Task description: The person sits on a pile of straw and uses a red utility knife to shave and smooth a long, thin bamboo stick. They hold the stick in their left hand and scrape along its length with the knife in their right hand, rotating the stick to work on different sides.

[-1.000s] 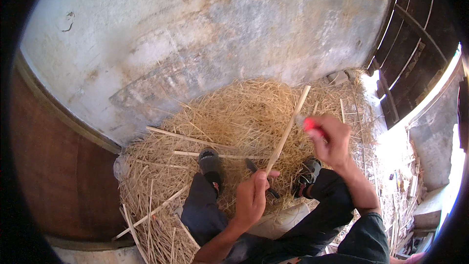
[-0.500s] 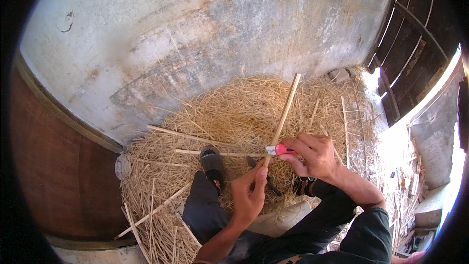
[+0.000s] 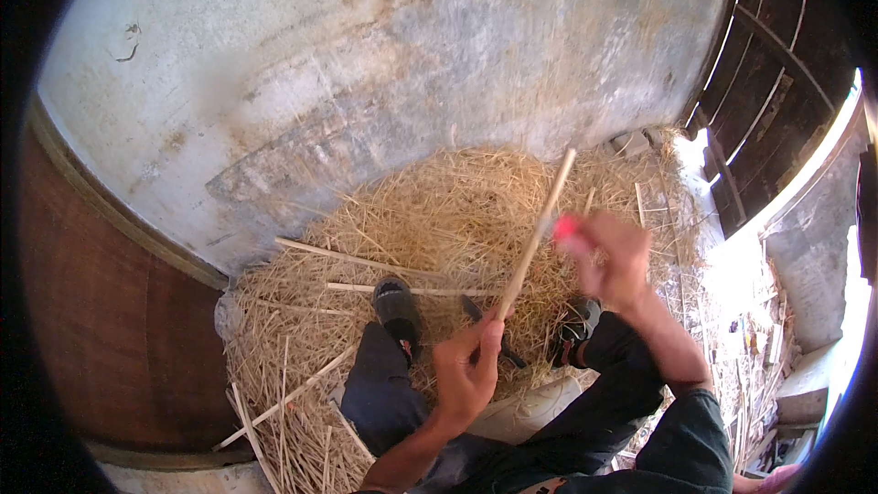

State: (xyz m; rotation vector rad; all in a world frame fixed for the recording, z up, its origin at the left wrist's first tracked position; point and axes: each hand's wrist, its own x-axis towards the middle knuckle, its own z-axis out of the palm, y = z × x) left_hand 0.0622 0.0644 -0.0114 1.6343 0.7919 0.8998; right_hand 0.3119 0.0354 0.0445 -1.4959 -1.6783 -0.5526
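My left hand (image 3: 466, 368) is closed round the lower end of a pale wooden stick (image 3: 540, 238), which slants up and to the right. In my right hand (image 3: 617, 261) is a red cutter knife (image 3: 566, 226), both smeared by motion. The knife is at the right side of the stick, along its upper half; whether the blade touches the wood, I cannot tell. Below the stick lies a dark, narrow tool (image 3: 474, 308), partly hidden by my left hand and the stick.
Straw-like shavings (image 3: 430, 201) cover the ground around my shoes (image 3: 397, 308). Several pale sticks (image 3: 357, 257) lie on them, mostly to the left. A stained wall (image 3: 412, 73) rises ahead, a brown panel (image 3: 110, 293) stands left, and dark boards (image 3: 777, 64) lean at the right.
My right hand has moved up and to the right with the knife, from just above my left hand toward the stick's upper half. The stick has tilted slightly further right.
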